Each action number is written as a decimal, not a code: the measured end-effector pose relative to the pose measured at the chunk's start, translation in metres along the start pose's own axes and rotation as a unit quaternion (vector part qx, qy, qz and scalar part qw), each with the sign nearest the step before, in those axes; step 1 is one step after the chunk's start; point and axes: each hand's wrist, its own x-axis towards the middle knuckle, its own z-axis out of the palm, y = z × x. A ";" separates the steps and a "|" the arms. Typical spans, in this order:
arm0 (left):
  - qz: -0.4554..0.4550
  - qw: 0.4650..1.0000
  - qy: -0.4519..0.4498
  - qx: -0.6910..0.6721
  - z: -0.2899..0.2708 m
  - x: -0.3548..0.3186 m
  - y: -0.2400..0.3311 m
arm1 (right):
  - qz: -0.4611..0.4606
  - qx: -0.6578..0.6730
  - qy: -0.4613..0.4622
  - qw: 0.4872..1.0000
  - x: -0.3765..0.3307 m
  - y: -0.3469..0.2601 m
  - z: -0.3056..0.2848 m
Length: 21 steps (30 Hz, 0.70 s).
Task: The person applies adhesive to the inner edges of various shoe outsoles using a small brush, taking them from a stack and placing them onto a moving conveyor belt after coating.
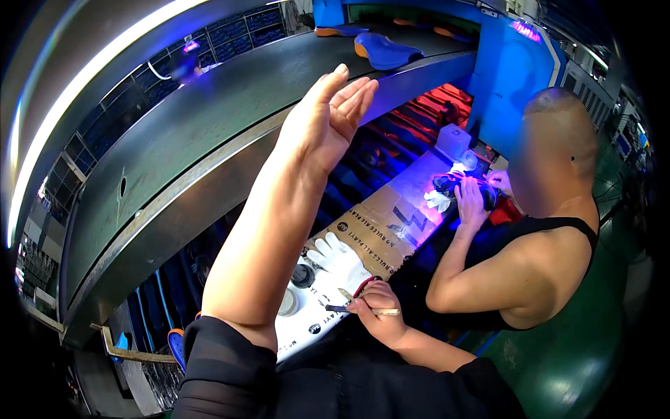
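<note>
Your left forearm carries the nearer hand, loosely uncurled and empty; at its one o'clock the closest blue sole lies nine-to-three on the conveyor; your right hand grips a brush.

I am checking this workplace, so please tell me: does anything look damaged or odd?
A dark oval mark toward the left end of the green conveyor belt stands out against its plainer surface; whether hole or stain, I cannot tell.

Slim pale-handled, dark-tipped brush: held crosswise in right hand, tip left. Blue-and-orange curved shoe sole: lying on far part of dark green belt, by near edge, orange end left.
</note>
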 end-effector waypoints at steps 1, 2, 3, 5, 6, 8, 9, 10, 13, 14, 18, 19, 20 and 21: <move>0.040 0.999 -0.012 0.005 0.006 -0.001 -0.005 | 0.002 0.007 0.012 1.000 -0.002 0.004 -0.001; 0.033 0.999 -0.016 0.006 0.005 -0.010 -0.014 | 0.005 0.004 0.019 1.000 -0.004 0.009 -0.004; 0.041 0.997 -0.023 0.055 -0.004 -0.030 -0.020 | 0.012 -0.001 0.014 1.000 -0.006 0.014 -0.006; 0.043 0.988 -0.041 0.145 -0.041 -0.069 -0.029 | 0.029 -0.010 0.014 0.999 -0.009 0.021 -0.011; 0.046 0.980 -0.041 0.190 -0.078 -0.089 -0.027 | 0.029 -0.005 0.015 0.999 -0.007 0.022 -0.008; 0.041 0.952 0.028 0.301 -0.149 -0.137 -0.023 | 0.037 0.021 0.027 0.999 -0.004 0.022 -0.004; 0.035 0.920 0.109 0.375 -0.173 -0.168 -0.014 | 0.032 0.036 0.010 0.999 -0.004 0.024 0.000; 0.027 0.869 0.187 0.457 -0.207 -0.201 -0.006 | 0.034 0.039 -0.005 0.999 -0.004 0.024 0.004; 0.050 0.618 0.254 0.743 -0.307 -0.319 0.019 | 0.039 0.058 -0.005 0.998 -0.005 0.027 0.022; 0.045 0.549 0.330 0.767 -0.321 -0.355 0.017 | 0.042 0.052 -0.003 0.998 -0.005 0.027 0.026; -0.177 0.406 0.416 0.794 -0.353 -0.451 0.010 | 0.044 0.075 -0.021 0.996 -0.002 0.022 0.048; -0.198 0.382 0.385 0.816 -0.368 -0.479 0.003 | 0.035 0.085 -0.033 0.995 0.000 0.016 0.056; -0.220 0.360 0.347 0.837 -0.386 -0.501 -0.006 | 0.029 0.091 -0.042 0.995 0.002 0.011 0.061; -0.223 0.363 0.337 0.840 -0.391 -0.494 -0.009 | 0.029 0.099 -0.046 0.994 0.004 0.009 0.062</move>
